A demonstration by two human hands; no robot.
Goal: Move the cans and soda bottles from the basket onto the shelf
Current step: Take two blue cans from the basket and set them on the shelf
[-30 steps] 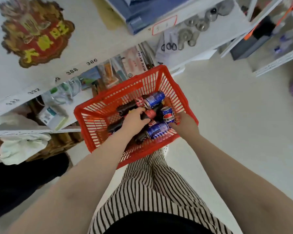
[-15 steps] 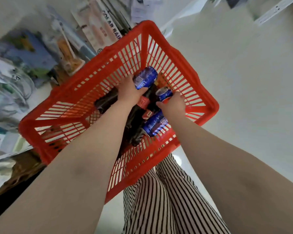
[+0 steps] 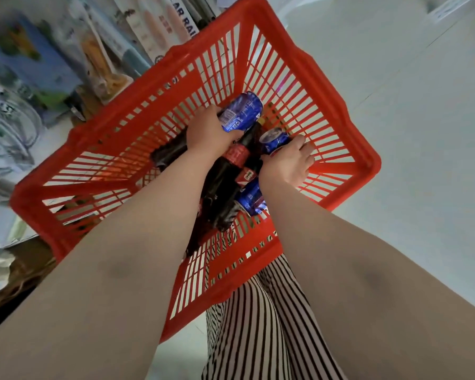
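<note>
A red plastic basket [image 3: 337,124] stands on the floor below me. Inside it my left hand [image 3: 207,133] grips a blue soda can [image 3: 242,111] lying on its side, lifted slightly above the rest. My right hand [image 3: 285,163] curls round a second blue can [image 3: 274,139] near the basket's right wall. Dark cola bottles with red labels [image 3: 231,171] lie between my hands, and a third blue can [image 3: 251,198] lies under my right wrist.
Shelves [image 3: 39,86] packed with packaged goods run along the left, close to the basket. Pale floor [image 3: 409,133] spreads to the right. My striped trouser legs [image 3: 258,325] show below the basket.
The view has dropped closer to the basket. My left hand has closed round the upper blue can and raised it; my right hand has taken hold of the can beside the right wall.
</note>
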